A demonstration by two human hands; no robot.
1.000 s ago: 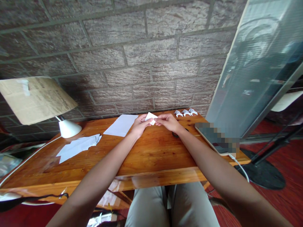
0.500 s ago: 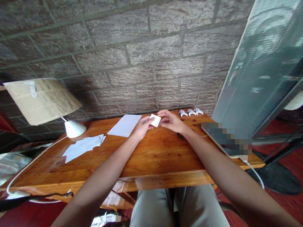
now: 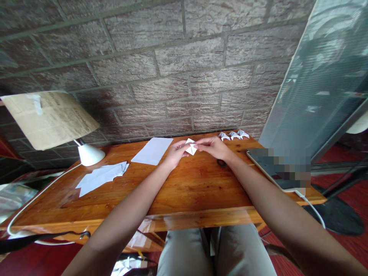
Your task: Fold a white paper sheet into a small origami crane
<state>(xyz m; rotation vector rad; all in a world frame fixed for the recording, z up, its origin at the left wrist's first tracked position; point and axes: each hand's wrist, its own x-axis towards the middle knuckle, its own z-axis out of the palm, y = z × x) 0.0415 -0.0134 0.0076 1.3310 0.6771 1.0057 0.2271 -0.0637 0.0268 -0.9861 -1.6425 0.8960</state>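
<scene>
A small white folded paper (image 3: 192, 150), diamond-shaped with creases, is held above the far middle of the wooden table. My left hand (image 3: 176, 154) pinches it from the left side, the thumb lying on its face. From the right, my right hand (image 3: 214, 147) grips the paper's right side between thumb and fingers. Beyond my right hand, three folded white paper figures (image 3: 234, 135) stand in a row near the wall. A stack of white paper sheets (image 3: 152, 151) lies just left of my left hand.
Loose paper pieces (image 3: 102, 177) lie on the left of the table (image 3: 195, 188). A lamp (image 3: 90, 154) with a brown paper shade stands behind them. On the right rests a tablet (image 3: 273, 168) with a white cable. A dark ring (image 3: 221, 163) lies by my right wrist. A brick wall (image 3: 172, 76) bounds the back.
My right hand has closed in from the right and now grips the folded paper, where its fingers were apart before. My left hand keeps its hold. The view has shifted slightly.
</scene>
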